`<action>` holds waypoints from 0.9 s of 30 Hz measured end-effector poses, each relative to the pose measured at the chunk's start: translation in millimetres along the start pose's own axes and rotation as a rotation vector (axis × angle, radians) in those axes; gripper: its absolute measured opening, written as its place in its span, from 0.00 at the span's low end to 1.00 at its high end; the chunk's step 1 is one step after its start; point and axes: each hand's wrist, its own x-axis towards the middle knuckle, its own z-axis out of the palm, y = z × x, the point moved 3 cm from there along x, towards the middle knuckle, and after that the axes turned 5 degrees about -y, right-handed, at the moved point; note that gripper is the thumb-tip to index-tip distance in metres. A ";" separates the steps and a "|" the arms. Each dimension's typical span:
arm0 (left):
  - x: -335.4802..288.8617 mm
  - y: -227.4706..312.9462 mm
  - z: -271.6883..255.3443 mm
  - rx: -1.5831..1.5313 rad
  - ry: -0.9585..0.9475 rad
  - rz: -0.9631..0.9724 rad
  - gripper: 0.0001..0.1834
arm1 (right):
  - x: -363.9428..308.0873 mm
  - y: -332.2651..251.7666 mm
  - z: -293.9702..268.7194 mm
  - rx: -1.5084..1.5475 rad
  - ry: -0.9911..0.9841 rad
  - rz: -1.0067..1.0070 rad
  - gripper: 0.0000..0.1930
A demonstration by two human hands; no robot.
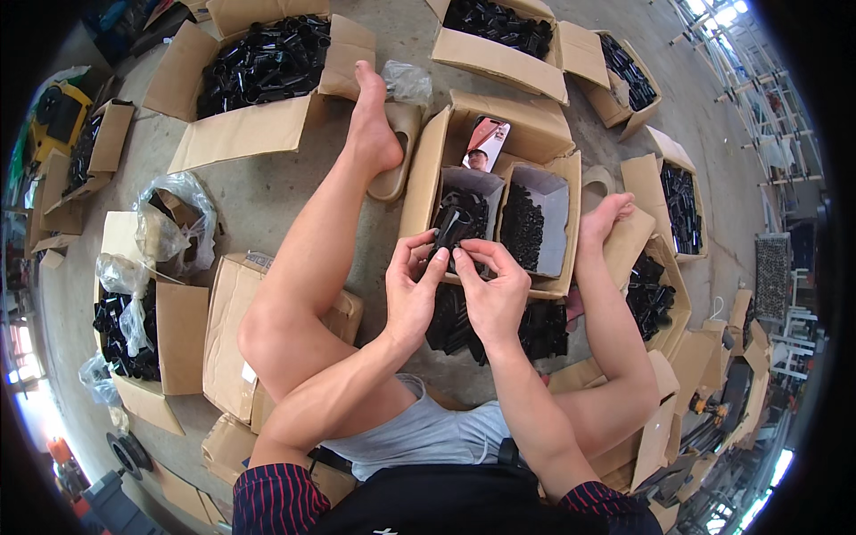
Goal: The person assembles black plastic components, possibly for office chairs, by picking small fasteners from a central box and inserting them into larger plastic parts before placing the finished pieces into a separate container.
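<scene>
Between my two hands, above an opened cardboard box (422, 183), is a glossy black tube-shaped plastic part (456, 223). My left hand (413, 290) pinches it from the left with thumb and fingers. From the right, my right hand (493, 290) closes on its lower end, thumb tips nearly meeting. Anything smaller between the fingertips is hidden. Behind the part, a grey bin (489, 181) holds black pieces. Beside it, a second grey bin (555, 218) contains many small black pieces (522, 223). A phone (486, 144) with a lit screen leans at the box's far end.
Black parts (542, 332) lie on the floor below the box, between my legs. Cartons of black parts (263, 64) stand around, with more at the far side (499, 27) and right (680, 205). Plastic bags (183, 218) lie at left; metal racks (767, 98) line the right.
</scene>
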 end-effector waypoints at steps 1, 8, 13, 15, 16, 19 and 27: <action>0.5 -0.3 -1.1 0.004 0.000 0.003 0.19 | 0.2 0.4 0.5 -0.003 0.003 0.003 0.08; 0.2 0.7 -0.3 -0.006 0.006 -0.013 0.19 | -0.3 7.2 3.5 -0.050 0.038 0.007 0.09; 1.0 0.9 -0.8 0.019 0.018 -0.008 0.19 | -0.2 1.5 5.2 -0.180 0.049 -0.060 0.09; 1.4 -0.9 -1.3 0.011 0.018 -0.004 0.19 | -0.1 0.8 6.7 -0.222 0.041 -0.110 0.09; 1.5 -2.2 -2.1 0.003 0.016 -0.006 0.19 | -0.3 2.8 8.2 -0.241 0.040 -0.117 0.09; 1.7 -0.3 -1.0 0.002 0.017 0.001 0.19 | 1.0 0.5 8.7 -0.287 0.031 -0.141 0.09; 0.8 1.7 0.2 0.041 0.015 0.035 0.18 | 1.1 -5.9 3.8 -0.201 -0.029 -0.112 0.09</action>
